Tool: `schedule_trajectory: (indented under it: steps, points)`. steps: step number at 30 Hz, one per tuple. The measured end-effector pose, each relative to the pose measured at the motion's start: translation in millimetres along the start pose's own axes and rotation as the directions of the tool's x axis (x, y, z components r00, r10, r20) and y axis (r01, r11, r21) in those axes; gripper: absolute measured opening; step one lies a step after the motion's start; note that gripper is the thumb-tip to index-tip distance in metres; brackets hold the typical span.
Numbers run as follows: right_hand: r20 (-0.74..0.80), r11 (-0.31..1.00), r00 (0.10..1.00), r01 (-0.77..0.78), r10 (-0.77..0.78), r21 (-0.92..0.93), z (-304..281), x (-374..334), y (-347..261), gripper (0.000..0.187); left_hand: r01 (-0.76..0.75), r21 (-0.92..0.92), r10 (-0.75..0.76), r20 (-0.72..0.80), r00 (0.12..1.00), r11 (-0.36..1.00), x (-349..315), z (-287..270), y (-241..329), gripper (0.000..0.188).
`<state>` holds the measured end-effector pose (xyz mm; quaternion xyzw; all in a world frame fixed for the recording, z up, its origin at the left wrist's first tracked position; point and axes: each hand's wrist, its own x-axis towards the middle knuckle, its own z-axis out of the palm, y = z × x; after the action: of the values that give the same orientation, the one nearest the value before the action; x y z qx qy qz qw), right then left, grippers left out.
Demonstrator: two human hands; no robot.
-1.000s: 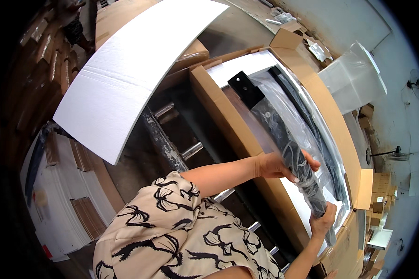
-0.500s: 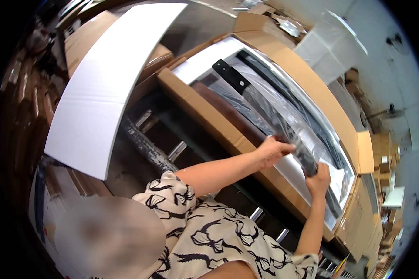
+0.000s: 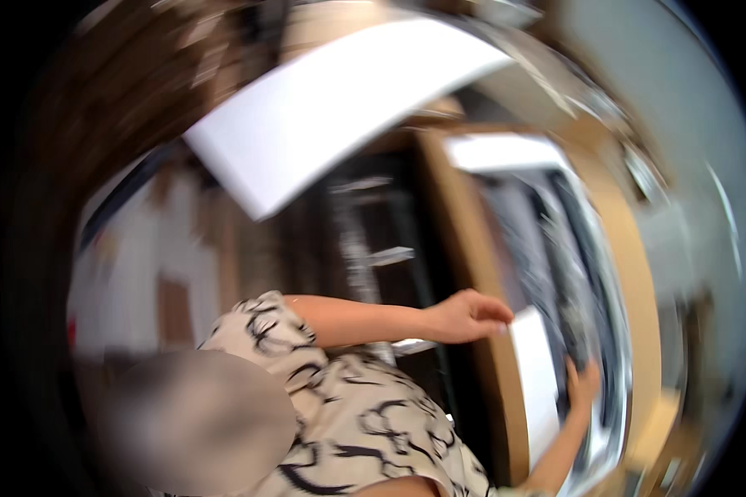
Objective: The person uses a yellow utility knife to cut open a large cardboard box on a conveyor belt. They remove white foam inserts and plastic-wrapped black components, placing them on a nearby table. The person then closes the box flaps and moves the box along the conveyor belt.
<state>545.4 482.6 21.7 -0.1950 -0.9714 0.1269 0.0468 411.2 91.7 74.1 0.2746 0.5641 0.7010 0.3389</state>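
Note:
A long carton (image 3: 466,248) lies to my right, with white foam (image 3: 506,153) at its far end and dark parts in clear film inside. Lengthwise in it rests a dark bar in plastic wrap (image 3: 569,298). My right hand (image 3: 584,383) grips this bar toward its near end. Over the carton's near-left wall hovers my left hand (image 3: 471,317), its fingers loosely bent and apart, with nothing visible in them. A white sheet (image 3: 539,373) shows inside the carton beside the bar. Motion blur hides fine detail.
A large white board (image 3: 348,103) lies beyond the carton to the left. Between it and me is a dark roller conveyor frame (image 3: 389,257) with metal rollers. Brown cartons and flat stacks blur along the far left, and an open carton flap (image 3: 617,248) stands along the right.
My left hand has come off the wrapped bar and moved left. The bar now lies lower among the other parts, with my right hand still on it. The whole view has swung round.

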Motion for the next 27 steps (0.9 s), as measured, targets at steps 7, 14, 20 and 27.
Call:
schedule_trajectory:
  steps: [7,14,20,27]
  points:
    - [0.374,0.996,0.923,-0.088,0.087,-0.016,-38.4,-1.6,-4.4,0.068,0.385,-0.005,-0.197,-0.864,0.462,0.923,-253.0,-59.8,-70.7,0.024]
    - [0.315,0.998,0.948,0.056,-0.049,-0.014,7.4,-16.4,-71.9,0.06,0.41,-0.35,-0.317,-0.937,-0.148,0.842,-456.4,-50.9,-189.3,0.022]
    - [0.253,0.998,0.966,0.062,-0.055,-0.021,37.5,-59.0,-130.8,0.054,0.702,-0.372,-0.426,-0.898,-0.107,0.607,-524.8,-98.1,-215.5,0.023]
    - [0.168,0.995,0.984,-0.042,0.056,-0.089,65.0,-133.4,-206.3,0.046,0.552,-0.066,-0.222,-0.95,0.22,0.831,-531.6,-322.7,-174.1,0.022]
